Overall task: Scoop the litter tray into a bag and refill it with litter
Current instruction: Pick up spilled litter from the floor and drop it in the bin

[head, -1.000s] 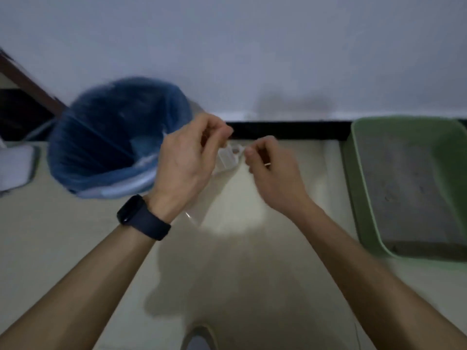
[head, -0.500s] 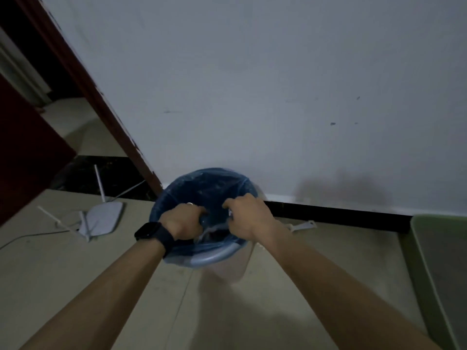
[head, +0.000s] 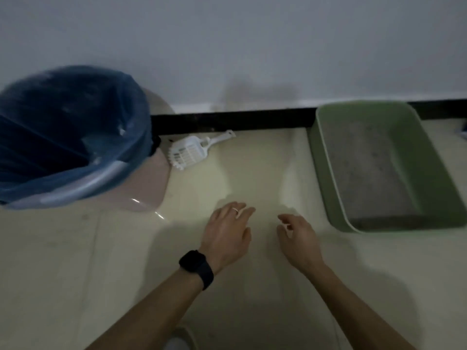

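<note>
Green plastic litter tray (head: 434,178) with grey litter (head: 366,168) sits on pale beige floor (head: 75,274), beyond and right of right hand (head: 298,238). White slotted scoop (head: 188,154) and blue-bagged pink bin (head: 63,127) lie beyond and left of left hand (head: 227,236). Both hands empty, fingers loose, slightly apart. Grey wall (head: 252,46), black skirting (head: 227,121).

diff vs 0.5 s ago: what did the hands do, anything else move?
Both hands let go of the blue bag at the bin's rim and drew back toward the person. The left hand and right hand now hang empty above the floor, between bin and litter tray. Unchanged: the bag lines the bin, the white scoop lies beside it, and grey litter is in the tray.
</note>
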Motion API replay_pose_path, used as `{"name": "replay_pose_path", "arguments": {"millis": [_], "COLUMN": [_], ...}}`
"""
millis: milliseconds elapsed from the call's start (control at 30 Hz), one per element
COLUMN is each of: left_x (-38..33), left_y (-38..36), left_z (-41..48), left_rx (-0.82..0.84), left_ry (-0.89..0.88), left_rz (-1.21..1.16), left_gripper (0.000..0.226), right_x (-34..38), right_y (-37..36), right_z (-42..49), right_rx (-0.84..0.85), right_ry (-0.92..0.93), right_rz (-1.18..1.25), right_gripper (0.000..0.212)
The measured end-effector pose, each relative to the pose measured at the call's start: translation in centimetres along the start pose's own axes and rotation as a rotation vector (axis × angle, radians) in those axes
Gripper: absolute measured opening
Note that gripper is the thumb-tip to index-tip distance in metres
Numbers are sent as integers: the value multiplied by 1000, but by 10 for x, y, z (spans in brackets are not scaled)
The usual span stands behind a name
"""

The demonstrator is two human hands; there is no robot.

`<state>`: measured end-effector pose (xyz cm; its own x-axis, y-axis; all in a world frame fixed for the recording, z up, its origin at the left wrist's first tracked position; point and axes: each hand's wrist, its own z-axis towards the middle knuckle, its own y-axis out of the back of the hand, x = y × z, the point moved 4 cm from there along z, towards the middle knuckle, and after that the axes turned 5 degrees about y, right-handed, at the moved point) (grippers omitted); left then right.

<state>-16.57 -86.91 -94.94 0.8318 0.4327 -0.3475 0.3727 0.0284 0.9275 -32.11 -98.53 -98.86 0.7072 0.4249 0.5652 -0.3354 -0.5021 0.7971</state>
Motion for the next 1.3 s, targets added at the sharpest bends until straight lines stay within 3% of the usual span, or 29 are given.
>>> {"name": "replay_pose_path", "arguments": {"millis": [67, 133, 400, 667, 867, 1000, 1300], "left_x": [-4, -5, 1, -1, -5, -10, -11], "left_y": [-53, -83, -117, -124, -114, -110, -120], "left_z": [-10, -23, -63, -61, -34, -15, -18], "left_rx": [209, 276, 113, -3, -253, -271, -213], "left_ry": [-3, -24, -111, -124, -133, -143, -143], "left_rz": [85, 125, 167, 213, 76, 1, 97], "left_gripper": [55, 55, 56, 51, 17, 13, 6], "right_x": [-34, -48, -58, -43, -38, -39, -32], "right_y": [-17, -28, -56, -67, -66, -60, -72], "right_z": [-29, -51, -92, -72, -51, -30, -34], "right_rx": [81, 126, 57, -23, -186, -216, -195], "right_ry": [1, 58, 307, 309, 406, 486, 409], "right_rz": [-126, -223, -409, -459, -327, -165, -150], "right_gripper": [39, 46, 57, 52, 33, 16, 16]}}
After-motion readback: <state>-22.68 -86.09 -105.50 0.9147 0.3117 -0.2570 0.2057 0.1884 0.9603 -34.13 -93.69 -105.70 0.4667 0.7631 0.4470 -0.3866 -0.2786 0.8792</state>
